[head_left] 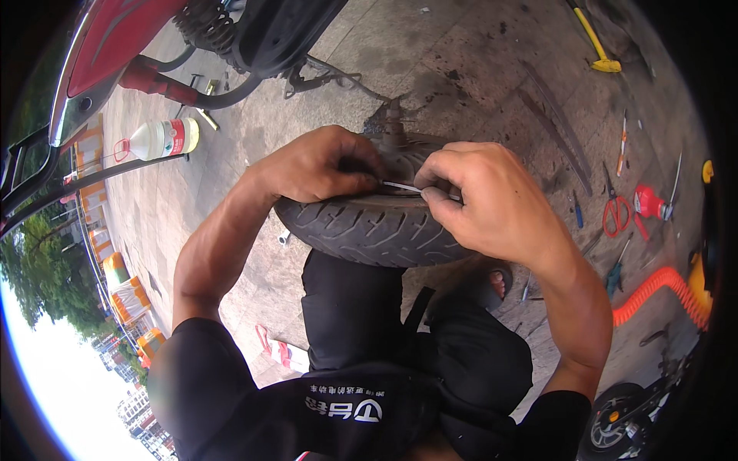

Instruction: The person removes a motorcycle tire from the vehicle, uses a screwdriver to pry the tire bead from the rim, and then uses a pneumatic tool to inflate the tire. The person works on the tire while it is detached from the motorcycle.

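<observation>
A black treaded tyre (pixel 369 230) lies in front of my knees, its near side facing me. My left hand (pixel 327 165) is closed over its upper edge, thumb and fingers pressed together. On the other side my right hand (pixel 484 188) pinches with thumb and forefinger. Between the two hands runs a thin pale strip (pixel 401 186), with one end at each hand's fingertips. The strip's ends are hidden by the fingers, and so is part of the tyre's inner rim.
A red scooter body (pixel 115 46) overhangs the upper left, near a clear plastic bottle (pixel 161 140). On the right lie red-handled scissors (pixel 616 213), a red can (pixel 649 202), a screwdriver (pixel 615 276) and a coiled orange air hose (pixel 665 288). A yellow hammer (pixel 603 61) lies far right.
</observation>
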Demonstrator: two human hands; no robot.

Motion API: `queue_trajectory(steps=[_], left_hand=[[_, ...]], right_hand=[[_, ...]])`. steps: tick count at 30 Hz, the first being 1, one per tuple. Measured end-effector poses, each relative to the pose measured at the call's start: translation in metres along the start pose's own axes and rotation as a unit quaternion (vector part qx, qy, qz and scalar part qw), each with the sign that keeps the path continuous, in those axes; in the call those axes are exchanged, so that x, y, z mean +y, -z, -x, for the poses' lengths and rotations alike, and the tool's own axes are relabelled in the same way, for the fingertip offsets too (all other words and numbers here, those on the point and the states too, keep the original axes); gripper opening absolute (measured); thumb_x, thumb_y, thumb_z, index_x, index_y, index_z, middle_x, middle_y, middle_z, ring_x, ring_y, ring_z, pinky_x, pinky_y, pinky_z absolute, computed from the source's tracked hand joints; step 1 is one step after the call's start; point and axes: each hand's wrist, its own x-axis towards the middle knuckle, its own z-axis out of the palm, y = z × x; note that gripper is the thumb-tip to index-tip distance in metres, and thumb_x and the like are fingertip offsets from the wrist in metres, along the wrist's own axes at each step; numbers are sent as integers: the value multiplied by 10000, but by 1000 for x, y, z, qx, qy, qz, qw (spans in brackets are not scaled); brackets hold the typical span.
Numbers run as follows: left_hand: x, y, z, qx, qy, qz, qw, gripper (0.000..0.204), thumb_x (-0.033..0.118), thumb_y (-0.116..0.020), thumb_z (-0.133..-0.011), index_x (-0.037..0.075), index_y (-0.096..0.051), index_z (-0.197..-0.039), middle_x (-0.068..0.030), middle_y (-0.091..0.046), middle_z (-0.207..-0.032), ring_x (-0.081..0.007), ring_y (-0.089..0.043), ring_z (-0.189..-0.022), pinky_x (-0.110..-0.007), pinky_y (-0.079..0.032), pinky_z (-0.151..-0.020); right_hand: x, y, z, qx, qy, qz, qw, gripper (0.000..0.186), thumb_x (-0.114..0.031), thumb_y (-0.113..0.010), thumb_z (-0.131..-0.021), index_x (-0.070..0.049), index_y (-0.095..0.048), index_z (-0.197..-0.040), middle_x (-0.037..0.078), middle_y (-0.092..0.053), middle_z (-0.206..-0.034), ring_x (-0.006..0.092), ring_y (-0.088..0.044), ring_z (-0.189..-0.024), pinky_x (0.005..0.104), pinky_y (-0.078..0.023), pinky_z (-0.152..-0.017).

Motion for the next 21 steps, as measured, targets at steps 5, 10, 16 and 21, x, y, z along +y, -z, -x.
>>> queue_trajectory(steps=[5, 10, 16, 21], left_hand=[[-1, -1, 0, 4, 8, 19, 1000, 204, 40, -698, -855, -8, -722, -1052, -94, -733, -936, -157, -676, -887, -308, -536, -824], [-2, 2, 1, 3, -6, 0, 1000, 189, 54, -712, -858, -5, -729, -1037, -103, -740, -906, -151, -682, -847, -305, -542, -788], [-5, 3, 1, 11, 17, -3, 1000, 203, 86, -724, -855, -1, -743, -1038, -126, -751, -902, -166, -696, -835, -313, -546, -782], [-11, 1, 3, 37, -2, 65, 997, 218, 131, -723, -840, 5, -756, -1016, -136, -755, -897, -208, -714, -828, -326, -549, -779]], right_hand=[[9, -10, -24, -37, 18, -11, 999, 84, -10, -681, -761, 59, -690, -808, 250, -672, -794, 421, -676, -796, 475, -543, -749], [12, -19, -33, -30, 62, 49, 996, 88, -19, -695, -748, 59, -679, -784, 261, -674, -810, 427, -679, -810, 470, -548, -751], [11, -24, -47, -91, 33, 53, 994, 153, -54, -721, -745, 39, -705, -865, 218, -680, -783, 385, -684, -771, 440, -525, -699], [11, -18, -48, -78, -6, 18, 997, 145, -69, -722, -742, 40, -699, -836, 219, -684, -779, 352, -699, -747, 414, -532, -688]])
